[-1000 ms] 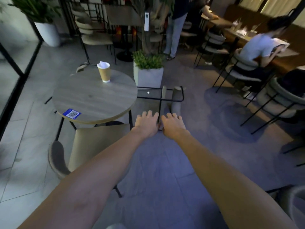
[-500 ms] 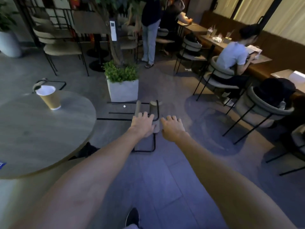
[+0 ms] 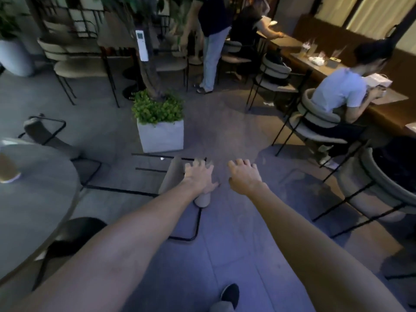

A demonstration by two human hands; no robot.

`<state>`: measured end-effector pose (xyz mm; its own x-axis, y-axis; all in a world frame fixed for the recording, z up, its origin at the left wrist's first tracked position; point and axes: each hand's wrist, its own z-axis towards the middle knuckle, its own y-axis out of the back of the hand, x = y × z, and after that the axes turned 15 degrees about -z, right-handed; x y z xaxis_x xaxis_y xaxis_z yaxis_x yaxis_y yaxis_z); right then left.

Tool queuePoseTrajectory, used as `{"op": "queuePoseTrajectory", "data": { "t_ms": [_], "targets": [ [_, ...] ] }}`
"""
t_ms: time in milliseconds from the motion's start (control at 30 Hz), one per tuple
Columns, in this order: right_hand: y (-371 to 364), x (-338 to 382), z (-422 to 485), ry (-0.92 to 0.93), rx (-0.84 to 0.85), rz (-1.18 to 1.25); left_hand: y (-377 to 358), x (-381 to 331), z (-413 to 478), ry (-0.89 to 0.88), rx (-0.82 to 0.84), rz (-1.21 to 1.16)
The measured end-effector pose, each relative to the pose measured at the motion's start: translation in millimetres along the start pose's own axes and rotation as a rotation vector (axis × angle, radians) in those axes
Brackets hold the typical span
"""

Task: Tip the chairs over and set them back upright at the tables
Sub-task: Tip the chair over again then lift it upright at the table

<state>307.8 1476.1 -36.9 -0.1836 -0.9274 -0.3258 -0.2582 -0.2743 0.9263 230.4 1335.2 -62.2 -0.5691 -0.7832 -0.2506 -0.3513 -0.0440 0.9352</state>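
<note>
A chair (image 3: pixel 169 179) with beige pads and a thin black frame lies tipped on its side on the grey floor, in front of the planter. My left hand (image 3: pixel 199 174) lies over its padded backrest, fingers spread across the top and thumb round the pad. My right hand (image 3: pixel 244 174) hovers just right of the chair, fingers apart, touching nothing. The round grey table (image 3: pixel 38 206) stands at the left. A second chair (image 3: pixel 46 131) lies tipped behind that table.
A paper cup (image 3: pixel 6 171) stands on the table's left edge. A white planter (image 3: pixel 161 135) with a tree sits just beyond the chair. At the right stand a chair holding a black bag (image 3: pixel 382 183) and a seated person (image 3: pixel 337 95); other people farther back.
My right hand has come off the chair's backrest and spread open to the right. My left hand stays on the pad. The view has swung right, away from the table.
</note>
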Motion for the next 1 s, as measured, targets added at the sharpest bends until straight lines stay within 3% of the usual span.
{"op": "queuePoseTrajectory", "data": {
  "t_ms": [367, 633, 767, 1000],
  "targets": [
    [-24.1, -125.3, 189.0, 0.293, 0.001, -0.135, -7.3, -42.8, 170.2, 0.318, 0.026, -0.115],
    [-76.5, -121.0, 319.0, 0.491, 0.038, -0.201, -44.9, -19.1, 281.5, 0.467, 0.091, -0.179],
    [-107.4, -113.7, 377.9, 0.567, 0.002, -0.216, -67.0, -4.0, 326.1, 0.522, 0.037, -0.194],
    [-237.0, -71.6, 473.0, 0.727, -0.037, -0.227, -178.3, 13.9, 407.2, 0.641, 0.051, -0.227]
  ]
}}
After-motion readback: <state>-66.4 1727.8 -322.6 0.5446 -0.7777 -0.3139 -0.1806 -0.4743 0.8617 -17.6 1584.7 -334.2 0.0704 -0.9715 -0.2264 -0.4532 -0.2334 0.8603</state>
